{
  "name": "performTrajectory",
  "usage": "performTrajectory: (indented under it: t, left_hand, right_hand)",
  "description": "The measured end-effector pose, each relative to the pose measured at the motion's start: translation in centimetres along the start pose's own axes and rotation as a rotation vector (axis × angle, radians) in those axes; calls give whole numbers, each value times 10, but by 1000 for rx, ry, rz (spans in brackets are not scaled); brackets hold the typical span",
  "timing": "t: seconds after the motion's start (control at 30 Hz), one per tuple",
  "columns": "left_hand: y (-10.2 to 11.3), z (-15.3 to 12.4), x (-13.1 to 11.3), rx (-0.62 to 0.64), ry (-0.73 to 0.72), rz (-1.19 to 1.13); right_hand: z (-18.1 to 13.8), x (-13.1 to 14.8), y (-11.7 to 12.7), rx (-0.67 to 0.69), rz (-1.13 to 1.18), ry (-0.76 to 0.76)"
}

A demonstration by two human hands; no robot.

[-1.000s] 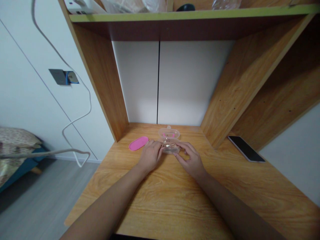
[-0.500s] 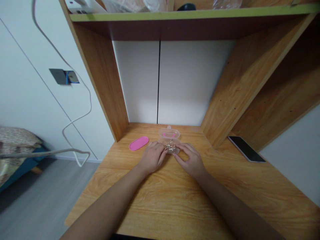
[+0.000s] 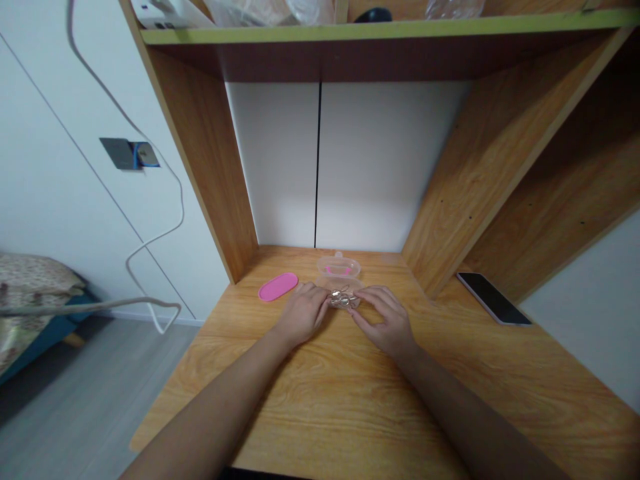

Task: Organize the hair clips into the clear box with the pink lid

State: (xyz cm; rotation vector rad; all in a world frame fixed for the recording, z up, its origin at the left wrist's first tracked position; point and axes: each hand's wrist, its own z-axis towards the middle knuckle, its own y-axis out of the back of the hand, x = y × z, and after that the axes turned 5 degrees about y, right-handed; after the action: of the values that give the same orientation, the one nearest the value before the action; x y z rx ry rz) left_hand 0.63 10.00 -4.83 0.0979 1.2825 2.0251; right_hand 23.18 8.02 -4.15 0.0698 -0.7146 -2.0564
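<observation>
Two bare hands, facing each other over one small wire-like metal piece (image 3: 341, 298), rose-gold in tone. Left hand (image 3: 303, 313): palm down, fingers drawn together, tips at the left end of the piece; whether they pinch metal or only the case beneath cannot be told. Right hand (image 3: 388, 321): thumb and forefinger spread apart around the right end, other fingers curled; a firm hold cannot be told. Metal piece: directly between the two sets of fingertips, to the right of the left hand and to the left of the right hand, long axis running roughly side to side; neither hand clearly nearer. One clear oval case (image 3: 356, 285), standing open under and around the piece, long axis also crosswise, its left end covered by the left hand. One clear lid (image 3: 323, 267), lying back on the far side of the case, with a pink handle (image 3: 348, 271) and a small tab at its far edge. One pink oval panel (image 3: 278, 287), flat, just beyond the left knuckles, aslant, its right end farther from the person. One dark-faced phone (image 3: 493, 299), flat, well apart at the right. One wood-grain desk (image 3: 320, 407), bearing all the above.
</observation>
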Motion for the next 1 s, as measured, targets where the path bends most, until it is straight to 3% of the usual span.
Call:
performTrajectory:
  t: [0.2,1.0]
  left_hand:
    - [3,-1,-4,39,-65,-11]
    - [3,0,-4,80,-93,-86]
  right_hand:
    - [0,-3,0,8,-11,-7]
    - [-2,-9,-4,83,29,118]
